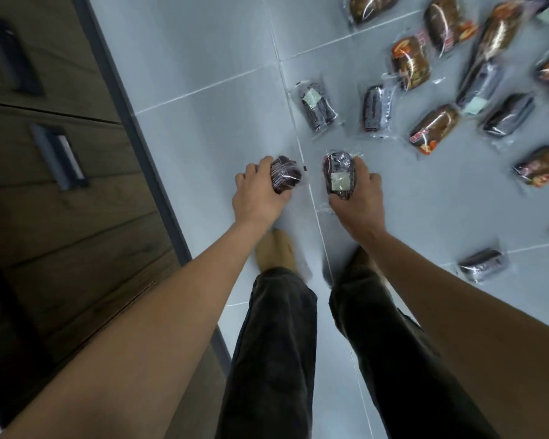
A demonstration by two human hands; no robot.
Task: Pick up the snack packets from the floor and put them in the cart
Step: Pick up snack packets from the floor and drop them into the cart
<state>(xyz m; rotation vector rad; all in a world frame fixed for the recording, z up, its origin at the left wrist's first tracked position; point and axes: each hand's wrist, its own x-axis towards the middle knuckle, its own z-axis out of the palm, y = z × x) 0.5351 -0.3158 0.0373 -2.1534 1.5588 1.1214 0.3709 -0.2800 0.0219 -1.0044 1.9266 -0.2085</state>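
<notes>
My left hand point(258, 194) grips a dark purple snack packet point(286, 175), fingers curled round it. My right hand point(360, 193) holds another dark packet with a pale label point(338, 179). Both hands are out in front of me above the pale tiled floor point(210, 99). Several more packets lie on the floor to the right: dark ones point(318, 106) point(376, 107) point(482, 264) and brown ones with orange print point(411, 63) point(433, 128). No cart is in view.
Wooden cabinet fronts with dark handles point(57, 156) run along the left, bordered by a grey plinth point(140, 131). My legs in dark trousers point(276, 343) and my feet point(276, 251) stand on the tiles below the hands.
</notes>
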